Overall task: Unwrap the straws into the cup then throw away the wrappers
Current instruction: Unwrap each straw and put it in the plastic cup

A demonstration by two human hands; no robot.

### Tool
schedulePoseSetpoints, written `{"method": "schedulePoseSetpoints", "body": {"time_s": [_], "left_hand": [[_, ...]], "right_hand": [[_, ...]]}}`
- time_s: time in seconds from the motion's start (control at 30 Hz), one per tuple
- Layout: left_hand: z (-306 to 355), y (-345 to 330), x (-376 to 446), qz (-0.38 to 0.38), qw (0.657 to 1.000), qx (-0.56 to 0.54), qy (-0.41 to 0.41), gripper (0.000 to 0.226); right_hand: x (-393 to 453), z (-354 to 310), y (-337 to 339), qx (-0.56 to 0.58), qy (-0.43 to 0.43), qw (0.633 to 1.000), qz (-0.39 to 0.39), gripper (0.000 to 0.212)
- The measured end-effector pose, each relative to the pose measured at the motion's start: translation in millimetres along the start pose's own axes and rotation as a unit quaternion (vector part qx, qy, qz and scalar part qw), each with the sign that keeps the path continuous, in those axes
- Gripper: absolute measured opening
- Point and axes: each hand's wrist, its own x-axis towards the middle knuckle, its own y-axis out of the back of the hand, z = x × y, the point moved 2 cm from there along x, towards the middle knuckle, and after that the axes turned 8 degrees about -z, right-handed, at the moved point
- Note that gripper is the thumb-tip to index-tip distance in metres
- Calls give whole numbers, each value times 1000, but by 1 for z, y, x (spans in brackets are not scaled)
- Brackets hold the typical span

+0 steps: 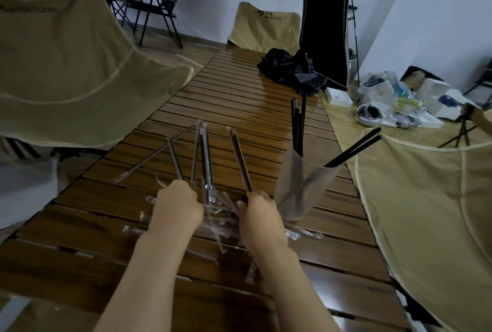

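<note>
Bench: slatted wooden bench (239, 86), running away from the viewer.
Left hand: left hand (179, 205) low over the near slats, grip curled around the lower ends of several wrapped straws (203, 161), which fan up and away from it.
Right hand: right hand (259, 214) just beside the left, grip clamped on the bottom of one wrapped straw (240, 159) angled up and to the left.
Loose straw: another wrapped straw (153, 157) lies flat on the bench, left of the fan.
Cup: translucent cup (302, 185) upright on the bench, just right of the right hand, holding several bare black straws (297, 124).
Wrappers: clear wrappers (221, 227) scattered on the slats under and between both wrists.
Surroundings: tan fabric chairs (66, 65) either side; black bag (292, 68) at the far end.
</note>
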Motion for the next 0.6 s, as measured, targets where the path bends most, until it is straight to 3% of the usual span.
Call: {"method": "schedulePoseSetpoints", "body": {"time_s": [0.07, 0.27, 0.4, 0.6], "left_hand": [[1, 1, -3, 4, 1000, 6, -4, 22], [1, 1, -12, 15, 998, -20, -54, 25], [5, 0, -20, 47, 989, -75, -120, 30], [11, -3, -40, 74, 943, -306, -109, 63]], "right_hand": [[-1, -3, 7, -5, -10, 1000, 27, 18], [-10, -7, 26, 11, -23, 995, 96, 26], [-22, -11, 36, 90, -18, 984, 154, 20], [-51, -13, 40, 268, 33, 958, 101, 22]]}}
